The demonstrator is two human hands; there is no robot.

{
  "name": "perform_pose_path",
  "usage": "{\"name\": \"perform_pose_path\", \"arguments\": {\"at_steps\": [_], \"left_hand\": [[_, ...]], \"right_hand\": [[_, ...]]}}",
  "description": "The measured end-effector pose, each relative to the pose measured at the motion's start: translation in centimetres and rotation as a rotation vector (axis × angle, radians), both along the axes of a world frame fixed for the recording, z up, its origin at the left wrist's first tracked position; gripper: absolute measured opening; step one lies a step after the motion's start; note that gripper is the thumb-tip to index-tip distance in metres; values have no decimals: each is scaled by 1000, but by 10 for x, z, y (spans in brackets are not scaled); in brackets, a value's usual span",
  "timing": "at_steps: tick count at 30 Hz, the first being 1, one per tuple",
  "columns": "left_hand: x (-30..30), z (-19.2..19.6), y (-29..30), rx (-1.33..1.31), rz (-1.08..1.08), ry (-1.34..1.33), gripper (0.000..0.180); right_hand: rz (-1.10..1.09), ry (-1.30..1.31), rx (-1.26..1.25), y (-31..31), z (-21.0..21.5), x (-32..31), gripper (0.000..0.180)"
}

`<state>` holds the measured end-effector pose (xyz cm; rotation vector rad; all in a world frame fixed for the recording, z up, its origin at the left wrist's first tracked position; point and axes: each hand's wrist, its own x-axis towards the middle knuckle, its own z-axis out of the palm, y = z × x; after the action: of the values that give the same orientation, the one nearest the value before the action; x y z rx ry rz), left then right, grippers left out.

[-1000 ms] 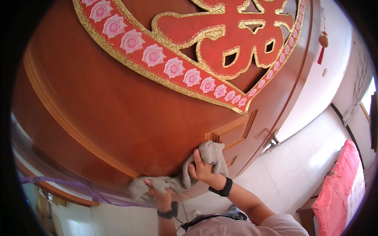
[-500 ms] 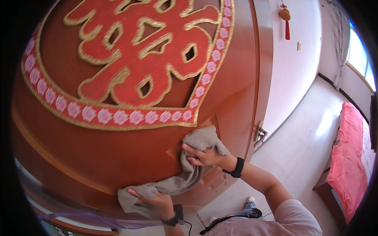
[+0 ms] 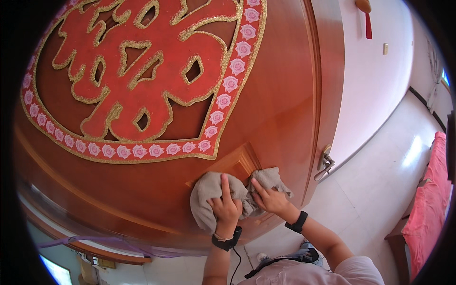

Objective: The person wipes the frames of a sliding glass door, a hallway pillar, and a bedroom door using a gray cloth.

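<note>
Both my hands are on one grey cloth (image 3: 204,202), bunched against a reddish-brown wooden door (image 3: 280,118). With its index finger stretched upward and the other fingers curled into the fabric, my left hand (image 3: 227,207) presses the wider, rounded part. Just to its right, my right hand (image 3: 271,198) grips the other end, which spreads out past the fingertips. The cloth lies over the lower part of a raised, framed panel (image 3: 237,164) on the door. Dark bands circle both wrists.
A large red, gold-edged decoration (image 3: 209,47) with a rose border covers the door above the hands. A metal door handle (image 3: 326,163) sticks out at the door's right edge. Beyond it are pale tiled floor (image 3: 361,185) and a bed with a pink cover (image 3: 430,194).
My left hand has moved up and right, bringing its end of the cloth beside the right hand. The stretched cloth is now bunched together. My right hand sits slightly lower and farther right.
</note>
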<state>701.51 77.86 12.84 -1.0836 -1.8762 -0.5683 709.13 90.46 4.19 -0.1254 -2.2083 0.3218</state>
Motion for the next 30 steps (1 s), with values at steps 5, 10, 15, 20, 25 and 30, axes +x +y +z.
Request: {"name": "perform_pose_path", "arguments": {"at_steps": [5,10,15,20,25,30], "left_hand": [[6,45,24,-147,-393,-155,54],[-8,33,25,-110,-387,-42,60],[-40,-34,-74,-172,93,36,68],[-78,-94,-172,-10,436,27,79],[-63,-75,-196,-5,624,28,75],[-28,-70,-175,144,487,-334,67]], "right_hand": [[72,176,-104,8,8,-15,55],[11,156,127,46,18,-15,63],[-178,350,45,65,60,-12,63],[-265,382,202,26,89,-41,69],[-85,416,352,-58,83,-69,62],[-5,266,669,-63,88,-61,47]]}}
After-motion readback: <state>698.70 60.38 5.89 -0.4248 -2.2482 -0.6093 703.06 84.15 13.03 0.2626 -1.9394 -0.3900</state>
